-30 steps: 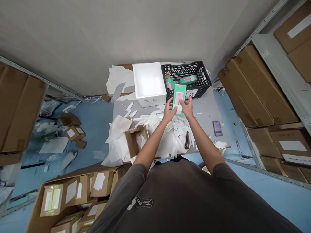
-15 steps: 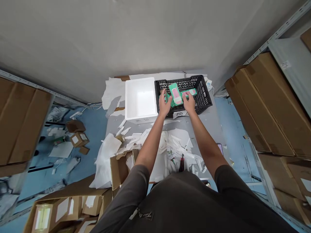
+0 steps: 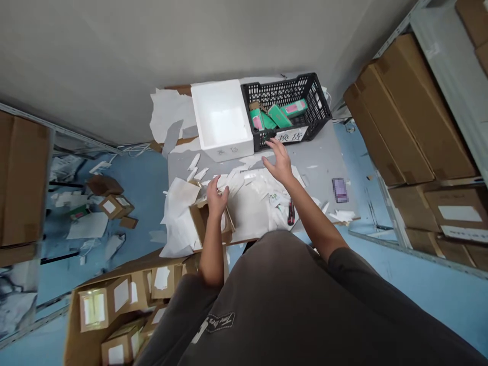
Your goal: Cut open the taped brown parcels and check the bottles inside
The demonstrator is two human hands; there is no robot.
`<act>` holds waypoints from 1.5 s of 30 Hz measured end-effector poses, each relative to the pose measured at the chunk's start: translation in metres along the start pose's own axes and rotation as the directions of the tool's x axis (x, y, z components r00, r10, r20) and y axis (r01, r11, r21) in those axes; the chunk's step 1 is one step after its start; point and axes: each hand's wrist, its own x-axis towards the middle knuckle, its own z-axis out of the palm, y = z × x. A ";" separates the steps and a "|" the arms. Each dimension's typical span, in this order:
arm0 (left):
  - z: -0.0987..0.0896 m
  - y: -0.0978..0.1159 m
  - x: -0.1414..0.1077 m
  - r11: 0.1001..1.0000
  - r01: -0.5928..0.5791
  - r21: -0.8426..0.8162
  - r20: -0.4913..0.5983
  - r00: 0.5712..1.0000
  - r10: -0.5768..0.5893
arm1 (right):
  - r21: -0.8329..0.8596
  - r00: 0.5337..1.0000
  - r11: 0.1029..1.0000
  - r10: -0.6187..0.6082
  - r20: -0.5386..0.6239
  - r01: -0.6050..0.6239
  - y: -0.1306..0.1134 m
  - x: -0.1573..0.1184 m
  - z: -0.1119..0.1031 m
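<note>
My left hand is open above a small open cardboard box at the table's front edge, its fingers apart and holding nothing. Just in front of the black crate, my right hand hangs open over white paper scraps, also with nothing in it. Inside the crate lie several green and pink packets; one green packet rests tilted near the middle, another behind it on the right. The white foam box stands left of the crate, touching or nearly touching it.
A red and black tool lies on the table near my body, and a phone at the right. A large carton of small boxes stands at the lower left. Stacked cartons fill the right shelf.
Both hands have come out of the black crate, towards me; the left has also moved left. The green packet between them now lies in the crate. The view has shifted.
</note>
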 end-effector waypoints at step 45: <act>0.191 0.266 -0.290 0.747 -0.652 -0.130 0.308 0.690 0.655 | -0.466 0.885 0.761 0.315 -0.342 -0.451 -0.006 -0.459 -0.232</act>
